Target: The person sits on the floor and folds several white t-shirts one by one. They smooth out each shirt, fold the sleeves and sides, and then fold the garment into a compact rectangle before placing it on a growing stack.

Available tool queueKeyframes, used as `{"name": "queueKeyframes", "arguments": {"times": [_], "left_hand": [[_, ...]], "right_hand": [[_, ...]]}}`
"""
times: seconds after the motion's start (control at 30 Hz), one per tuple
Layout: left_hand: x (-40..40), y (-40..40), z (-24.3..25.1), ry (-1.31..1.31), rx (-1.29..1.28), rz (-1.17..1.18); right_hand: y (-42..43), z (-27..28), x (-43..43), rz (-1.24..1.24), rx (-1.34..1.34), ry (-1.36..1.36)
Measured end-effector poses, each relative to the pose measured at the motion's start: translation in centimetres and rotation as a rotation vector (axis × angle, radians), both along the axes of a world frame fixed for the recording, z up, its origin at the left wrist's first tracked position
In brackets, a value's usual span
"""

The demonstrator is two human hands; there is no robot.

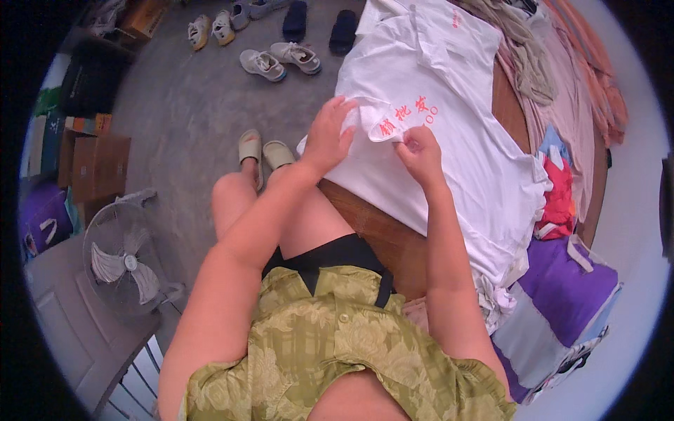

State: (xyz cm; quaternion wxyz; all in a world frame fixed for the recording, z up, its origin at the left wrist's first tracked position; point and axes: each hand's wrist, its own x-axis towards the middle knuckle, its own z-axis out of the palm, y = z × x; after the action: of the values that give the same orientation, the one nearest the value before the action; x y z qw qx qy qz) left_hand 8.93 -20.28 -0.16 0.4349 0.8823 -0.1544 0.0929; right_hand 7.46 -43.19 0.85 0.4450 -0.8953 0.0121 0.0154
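Observation:
A white T-shirt (389,168) with red printed writing lies spread over a brown wooden surface (368,210) at my right knee. Between its thumb and fingers, my right hand (423,152) pinches a white fabric edge, which curves up just below the red print. My left hand (329,131) is at the shirt's left side, thumb and fingers apart, with white cloth showing between them. Its fingertips are at the cloth; whether they touch it is hard to tell. More white garments (453,47) lie flat beyond, overlapping the shirt.
Crumpled clothes (558,194) and a purple and grey fabric bag (566,294) lie along the right. Several shoes, including white sneakers (263,64), are on the grey floor (179,105). An electric fan (129,262) and a cardboard box (100,166) are at left.

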Motion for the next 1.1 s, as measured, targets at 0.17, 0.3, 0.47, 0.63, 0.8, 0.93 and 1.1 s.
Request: {"name": "queueKeyframes", "arguments": {"times": [0.17, 0.3, 0.47, 0.63, 0.8, 0.93, 1.1], "left_hand": [[-1.5, -0.9, -1.0, -0.058, 0.19, 0.011], [-1.9, -2.5, -1.3, 0.055, 0.446, -0.073], [-1.6, -2.2, -2.6, 0.048, 0.454, -0.103], [0.9, 1.0, -5.4, 0.084, -0.002, 0.392], [2.2, 7.2, -7.0, 1.439, -0.869, 0.361], [1.6, 8.7, -7.0, 1.477, -1.175, 0.221], [0.6, 9.6, -7.1, 1.228, -1.248, 0.048]], "right_hand": [[-1.1, -1.4, -2.0, -0.184, 0.329, 0.213], [-0.1, -3.2, -3.0, -0.314, 0.212, 0.099], [1.6, 1.1, -2.1, -0.223, -0.203, 0.24], [0.6, -1.0, -2.7, -0.221, -0.407, 0.012], [0.5, -1.7, -2.9, -0.22, -0.444, -0.026], [0.7, -2.7, -2.7, -0.244, -0.513, -0.059], [0.8, -2.3, -2.6, -0.235, -0.494, -0.066]]}}
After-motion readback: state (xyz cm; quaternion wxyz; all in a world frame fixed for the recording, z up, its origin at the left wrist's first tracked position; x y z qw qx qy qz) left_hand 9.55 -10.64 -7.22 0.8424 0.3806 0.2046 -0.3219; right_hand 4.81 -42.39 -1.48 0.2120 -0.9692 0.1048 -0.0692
